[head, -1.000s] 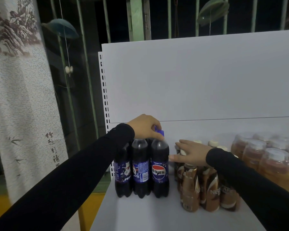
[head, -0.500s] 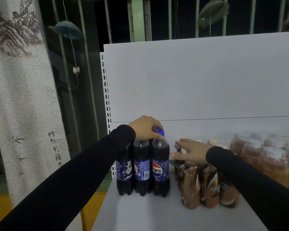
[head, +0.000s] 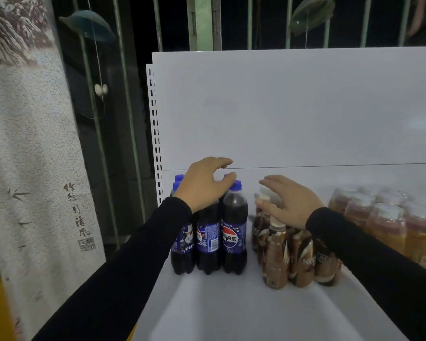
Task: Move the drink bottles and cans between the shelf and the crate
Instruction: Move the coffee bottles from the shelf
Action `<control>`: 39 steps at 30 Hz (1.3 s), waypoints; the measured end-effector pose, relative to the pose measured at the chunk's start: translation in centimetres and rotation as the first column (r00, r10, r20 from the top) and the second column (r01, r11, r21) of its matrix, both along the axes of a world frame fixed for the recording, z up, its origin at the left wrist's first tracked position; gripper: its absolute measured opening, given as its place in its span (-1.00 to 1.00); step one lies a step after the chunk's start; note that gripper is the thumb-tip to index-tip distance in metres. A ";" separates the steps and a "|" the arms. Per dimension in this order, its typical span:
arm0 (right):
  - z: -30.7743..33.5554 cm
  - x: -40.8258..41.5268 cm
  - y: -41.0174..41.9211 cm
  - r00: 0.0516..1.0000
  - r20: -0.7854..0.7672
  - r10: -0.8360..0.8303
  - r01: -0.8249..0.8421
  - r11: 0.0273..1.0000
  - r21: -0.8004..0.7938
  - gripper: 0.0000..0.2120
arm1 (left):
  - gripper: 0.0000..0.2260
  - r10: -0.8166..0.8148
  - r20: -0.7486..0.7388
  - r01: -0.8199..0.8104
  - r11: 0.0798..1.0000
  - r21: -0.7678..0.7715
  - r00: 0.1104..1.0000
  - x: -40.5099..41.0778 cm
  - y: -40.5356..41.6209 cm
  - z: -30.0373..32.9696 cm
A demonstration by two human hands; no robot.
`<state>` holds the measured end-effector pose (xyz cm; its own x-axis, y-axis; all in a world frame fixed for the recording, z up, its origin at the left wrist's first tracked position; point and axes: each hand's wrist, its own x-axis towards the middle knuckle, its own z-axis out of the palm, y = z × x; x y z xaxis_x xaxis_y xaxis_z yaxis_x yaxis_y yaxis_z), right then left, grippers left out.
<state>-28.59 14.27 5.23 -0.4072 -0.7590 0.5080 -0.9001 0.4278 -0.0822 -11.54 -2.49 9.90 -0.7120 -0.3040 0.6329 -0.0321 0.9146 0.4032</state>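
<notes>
White shelf (head: 231, 311), front bare; spread, empty hands above cola bottles (head: 234, 232), coffee bottles (head: 276, 257).

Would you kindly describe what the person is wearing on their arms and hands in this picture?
Both arms are covered by long, plain black sleeves: the left sleeve and the right sleeve each end in a snug cuff at the wrist. No pattern, logo or marking shows on the fabric. The left hand and the right hand are bare, with no gloves, rings or watch visible.
</notes>
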 end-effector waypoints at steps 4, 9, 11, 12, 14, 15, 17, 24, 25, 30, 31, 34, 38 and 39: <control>-0.8 1.6 2.9 0.997 -0.061 -0.044 0.039 0.996 -0.078 -0.18 | -0.66 -0.017 -0.094 0.012 0.998 -0.054 0.995 0.8 1.1 -2.6; -3.7 3.3 7.1 0.979 -0.162 -0.123 0.105 0.988 -0.115 -0.27 | -0.67 -0.045 -0.097 0.026 0.983 -0.184 0.994 -0.1 1.6 -6.9; -5.2 3.6 8.6 0.978 -0.161 -0.131 0.112 0.986 -0.120 -0.29 | -0.63 -0.043 -0.116 0.011 0.965 -0.260 0.992 -0.6 2.4 -8.5; -5.9 3.7 9.3 0.979 -0.158 -0.131 0.115 0.987 -0.111 -0.29 | -0.61 -0.036 -0.145 -0.007 0.957 -0.290 0.989 -0.8 3.0 -9.4; -7.1 3.9 10.5 0.980 -0.159 -0.122 0.107 0.989 -0.104 -0.28 | -0.61 -0.021 -0.157 -0.028 0.952 -0.306 0.987 -1.3 4.4 -10.9; -7.6 3.9 10.9 0.980 -0.161 -0.115 0.100 0.990 -0.102 -0.28 | -0.61 -0.004 -0.135 -0.036 0.956 -0.292 0.991 -1.6 5.0 -11.5; -8.4 3.6 12.0 0.984 -0.156 -0.090 0.078 0.994 -0.082 -0.29 | -0.60 0.046 -0.060 -0.059 0.971 -0.233 0.997 -2.1 6.6 -12.4; -10.3 0.5 14.7 0.994 -0.110 0.004 -0.011 0.998 -0.064 -0.37 | -0.69 0.195 0.124 -0.216 0.958 0.187 0.973 -6.0 10.9 -14.5; -10.8 0.1 14.9 0.995 -0.093 0.024 -0.030 0.997 -0.065 -0.38 | -0.71 0.199 0.122 -0.225 0.937 0.266 0.972 -6.4 11.2 -15.0; -12.7 -1.6 15.7 0.989 -0.008 0.150 -0.149 0.980 -0.133 -0.47 | -0.81 0.253 0.037 -0.238 0.840 0.487 0.967 -6.4 13.3 -15.9; -12.9 -1.8 15.6 0.984 0.022 0.177 -0.172 0.976 -0.136 -0.51 | -0.81 0.264 0.019 -0.238 0.830 0.504 0.964 -6.0 13.6 -16.0; -13.5 -1.8 15.0 0.974 0.095 0.204 -0.196 0.977 -0.085 -0.57 | -0.83 0.295 -0.016 -0.242 0.814 0.529 0.955 -4.6 14.4 -16.0; -13.7 -0.2 13.7 0.960 0.159 0.232 -0.220 0.971 -0.091 -0.58 | -0.85 0.271 -0.089 -0.179 0.815 0.551 0.958 -2.9 15.1 -15.5; -13.6 0.4 13.4 0.953 0.187 0.239 -0.224 0.970 -0.098 -0.55 | -0.86 0.257 -0.119 -0.145 0.806 0.573 0.959 -2.6 15.1 -15.4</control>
<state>-28.15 27.69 -8.41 -0.3215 -0.8073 0.4949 -0.9369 0.1951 -0.2902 -14.16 12.64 -5.52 -0.4848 -0.7654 0.4233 -0.0659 0.5146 0.8549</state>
